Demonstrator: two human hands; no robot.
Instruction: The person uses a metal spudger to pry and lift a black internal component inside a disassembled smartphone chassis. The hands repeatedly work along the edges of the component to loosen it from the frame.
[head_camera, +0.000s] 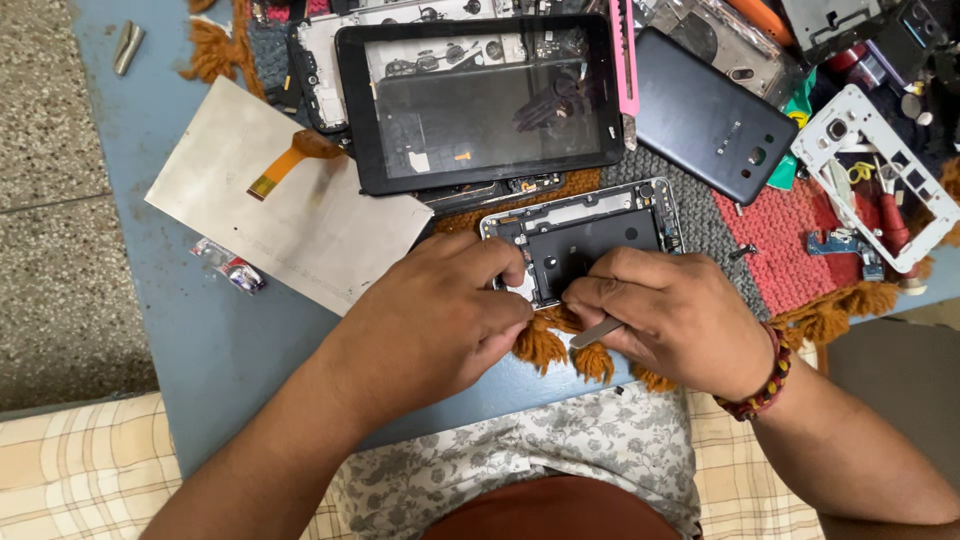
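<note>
Dark rectangular tablet screen (480, 100) above hands; small shiny wrapper (230, 268) left.

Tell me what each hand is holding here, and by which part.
Right hand pinches metal tweezers near their tips. Left hand grips the opened phone frame at its lower left corner.

Left hand (435, 315) palm down, fingers curled; right hand (670, 315) fisted, fingers pinched; knuckles nearly touching, forearms converging.
</note>
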